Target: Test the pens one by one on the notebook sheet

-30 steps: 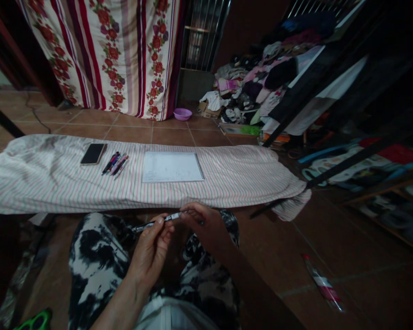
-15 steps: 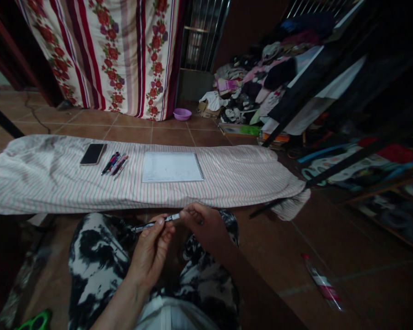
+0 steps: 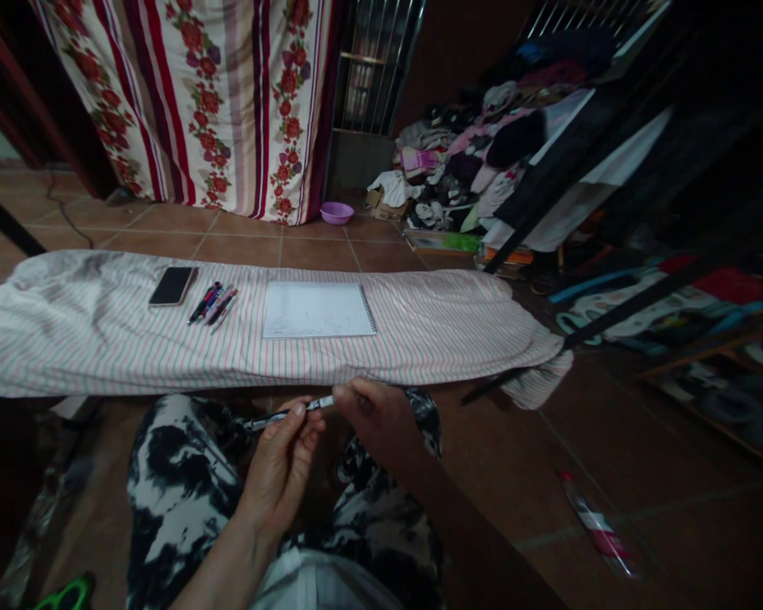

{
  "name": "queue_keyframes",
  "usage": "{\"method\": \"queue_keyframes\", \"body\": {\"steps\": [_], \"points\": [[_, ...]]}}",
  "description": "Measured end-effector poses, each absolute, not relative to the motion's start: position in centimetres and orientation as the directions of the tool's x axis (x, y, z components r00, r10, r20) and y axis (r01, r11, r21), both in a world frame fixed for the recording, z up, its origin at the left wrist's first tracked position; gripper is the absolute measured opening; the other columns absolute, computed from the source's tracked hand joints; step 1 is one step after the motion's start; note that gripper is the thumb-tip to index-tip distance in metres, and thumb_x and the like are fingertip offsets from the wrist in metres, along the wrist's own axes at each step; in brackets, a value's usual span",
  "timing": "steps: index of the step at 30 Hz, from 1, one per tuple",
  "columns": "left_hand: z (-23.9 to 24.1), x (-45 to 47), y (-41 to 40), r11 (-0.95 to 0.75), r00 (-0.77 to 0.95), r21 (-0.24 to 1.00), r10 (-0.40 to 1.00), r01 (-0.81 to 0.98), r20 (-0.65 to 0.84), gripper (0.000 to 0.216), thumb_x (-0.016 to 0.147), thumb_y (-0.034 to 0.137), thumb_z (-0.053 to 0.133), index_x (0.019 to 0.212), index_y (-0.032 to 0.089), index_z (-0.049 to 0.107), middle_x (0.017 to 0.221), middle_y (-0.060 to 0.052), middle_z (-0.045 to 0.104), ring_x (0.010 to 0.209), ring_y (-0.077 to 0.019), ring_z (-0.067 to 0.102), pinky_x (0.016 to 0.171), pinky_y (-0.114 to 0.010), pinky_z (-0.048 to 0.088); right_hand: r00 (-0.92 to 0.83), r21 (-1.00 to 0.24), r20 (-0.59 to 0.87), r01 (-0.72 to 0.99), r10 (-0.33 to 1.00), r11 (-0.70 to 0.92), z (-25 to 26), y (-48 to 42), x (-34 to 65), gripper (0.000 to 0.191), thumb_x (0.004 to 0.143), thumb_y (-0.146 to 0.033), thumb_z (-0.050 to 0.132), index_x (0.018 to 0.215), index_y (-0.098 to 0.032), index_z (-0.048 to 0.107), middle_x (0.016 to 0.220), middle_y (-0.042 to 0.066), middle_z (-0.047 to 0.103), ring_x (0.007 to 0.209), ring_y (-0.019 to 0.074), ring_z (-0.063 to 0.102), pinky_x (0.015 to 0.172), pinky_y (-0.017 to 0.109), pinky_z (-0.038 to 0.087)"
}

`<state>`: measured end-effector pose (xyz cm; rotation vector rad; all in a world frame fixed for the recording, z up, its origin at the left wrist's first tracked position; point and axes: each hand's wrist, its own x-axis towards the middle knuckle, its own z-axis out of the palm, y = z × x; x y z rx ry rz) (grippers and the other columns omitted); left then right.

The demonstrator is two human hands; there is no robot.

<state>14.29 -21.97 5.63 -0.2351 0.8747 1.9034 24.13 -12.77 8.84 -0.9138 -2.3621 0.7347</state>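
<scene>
Above my lap, my left hand (image 3: 286,449) pinches a slim black-and-white pen (image 3: 267,420) between thumb and fingers. My right hand (image 3: 375,419) is closed at the pen's right end, thumb and fingertips pressed on it; its tip is hidden there. Beyond my hands a spiral-bound notebook (image 3: 318,309) lies on a striped cloth (image 3: 432,322), its page pale with faint marks. Left of it are several pens (image 3: 213,305) in a loose bunch, and a dark-screened phone (image 3: 173,286).
A plastic bottle (image 3: 598,525) with a red cap lies on the tiled floor at right. Dark metal bars (image 3: 601,326) slant past the cloth's right end. Behind are a purple basin (image 3: 336,213), a floral curtain (image 3: 242,110) and a heap of clothes (image 3: 470,161).
My right hand has turned slightly at the pen's end, its fingers curling in more. The left hand keeps its place, and the things on the cloth have not moved.
</scene>
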Motion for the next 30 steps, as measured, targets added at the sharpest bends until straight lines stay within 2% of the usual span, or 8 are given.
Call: {"method": "queue_keyframes", "body": {"steps": [2,5,8,14,20,25,27,30], "points": [[5.6,14.2,-21.9,-0.249,-0.489,0.461,0.694,-0.852,-0.529,0.014,0.079,0.002,0.054,0.073,0.007,0.065,0.064,-0.005,0.066,0.055,-0.0085,0.063,0.054,-0.014,0.054,-0.654,-0.713,0.22,0.398,0.724,0.577,8.8,-12.7,24.3,0.03,0.088,-0.039,0.042,0.075,-0.019,0.06,0.06,-0.001,0.058,0.055,0.0112,0.053,0.053,0.022,0.037],[5.5,14.0,-21.8,-0.24,-0.481,0.452,0.681,-0.859,-0.553,0.018,0.083,0.002,0.049,0.076,0.007,0.064,0.063,-0.006,0.066,0.054,-0.0084,0.063,0.052,-0.014,0.053,-0.667,-0.838,0.188,0.274,0.721,0.472,8.4,-12.4,24.5,0.027,0.085,-0.036,0.048,0.102,-0.019,0.06,0.082,0.003,0.068,0.072,0.0137,0.063,0.064,0.023,0.047],[5.5,13.9,-21.8,-0.24,-0.48,0.448,0.674,-0.861,-0.562,0.02,0.085,0.001,0.045,0.078,0.007,0.063,0.064,-0.006,0.066,0.053,-0.0082,0.063,0.051,-0.013,0.052,-0.663,-0.881,0.219,0.181,0.716,0.437,7.7,-12.1,24.6,0.022,0.081,-0.031,0.055,0.099,-0.021,0.063,0.088,0.003,0.069,0.081,0.0151,0.065,0.071,0.025,0.051],[5.5,13.9,-21.8,-0.251,-0.471,0.427,0.684,-0.869,-0.557,0.022,0.085,0.0,0.044,0.077,0.006,0.064,0.064,-0.006,0.066,0.053,-0.0084,0.063,0.051,-0.014,0.053,-0.641,-0.839,0.317,0.154,0.7,0.522,7.2,-12.3,24.5,0.013,0.081,-0.024,0.057,0.089,-0.022,0.067,0.083,0.002,0.068,0.079,0.0146,0.063,0.07,0.025,0.05],[5.8,14.0,-21.8,-0.258,-0.485,0.438,0.676,-0.861,-0.555,0.023,0.085,0.0,0.043,0.075,0.006,0.064,0.062,-0.006,0.066,0.053,-0.0085,0.063,0.051,-0.014,0.053,-0.631,-0.811,0.262,0.266,0.73,0.521,7.6,-12.4,24.4,0.011,0.081,-0.026,0.055,0.081,-0.021,0.065,0.078,0.002,0.068,0.073,0.014,0.062,0.065,0.024,0.048],[5.9,14.1,-21.9,-0.249,-0.485,0.445,0.671,-0.86,-0.561,0.022,0.084,0.0,0.045,0.073,0.006,0.064,0.061,-0.006,0.066,0.052,-0.0086,0.063,0.051,-0.014,0.053,-0.629,-0.708,0.281,0.374,0.725,0.599,7.8,-12.7,24.1,0.024,0.085,-0.033,0.05,0.068,-0.019,0.06,0.066,0.002,0.063,0.065,0.0141,0.058,0.061,0.025,0.044],[5.9,14.1,-22.0,-0.247,-0.486,0.448,0.668,-0.859,-0.563,0.022,0.084,0.0,0.046,0.074,0.006,0.064,0.061,-0.006,0.066,0.052,-0.0085,0.063,0.051,-0.014,0.052,-0.624,-0.724,0.276,0.365,0.731,0.585,7.7,-12.8,24.1,0.022,0.085,-0.035,0.05,0.073,-0.019,0.061,0.068,0.002,0.064,0.066,0.0145,0.06,0.062,0.025,0.044],[5.9,14.0,-22.0,-0.239,-0.479,0.446,0.671,-0.862,-0.566,0.02,0.084,0.002,0.046,0.075,0.007,0.064,0.062,-0.005,0.066,0.052,-0.0081,0.063,0.05,-0.013,0.052,-0.61,-0.842,0.212,0.283,0.763,0.46,7.3,-12.8,24.1,0.022,0.081,-0.033,0.055,0.098,-0.021,0.061,0.079,0.001,0.067,0.07,0.0139,0.063,0.065,0.024,0.048]]}}
